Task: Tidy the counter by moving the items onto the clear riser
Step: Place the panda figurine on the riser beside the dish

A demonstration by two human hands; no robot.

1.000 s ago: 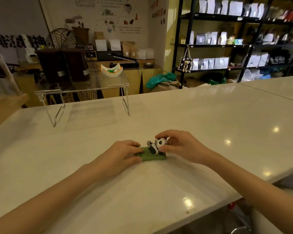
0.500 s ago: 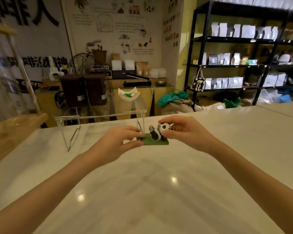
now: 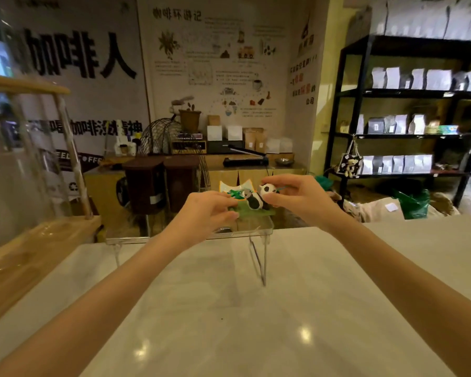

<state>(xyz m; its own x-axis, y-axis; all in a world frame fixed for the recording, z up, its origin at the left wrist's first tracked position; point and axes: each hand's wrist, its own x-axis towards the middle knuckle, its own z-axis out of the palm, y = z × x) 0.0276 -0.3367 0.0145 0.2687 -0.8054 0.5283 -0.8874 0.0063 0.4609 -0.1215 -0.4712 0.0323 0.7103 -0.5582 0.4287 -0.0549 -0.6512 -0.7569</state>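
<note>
A small black-and-white panda figurine on a flat green base (image 3: 254, 205) is held over the right part of the clear riser (image 3: 259, 232), at or just above its top. My left hand (image 3: 206, 213) pinches the green base's left edge. My right hand (image 3: 301, 198) grips the panda's head from the right. Behind the figurine, on the riser, stands a small white dish with green decoration (image 3: 230, 187), partly hidden by my fingers. The riser stands on thin clear legs on the white counter (image 3: 229, 308).
A wooden-framed glass case (image 3: 25, 186) stands at the left on the counter. Beyond the counter are two dark bins (image 3: 158, 183), a wire fan and a back bench. Black shelves (image 3: 408, 118) with white bags fill the right.
Both hands have lifted the panda figurine off the counter and carried it forward to the riser's top. The view has risen and moved closer to the riser.
</note>
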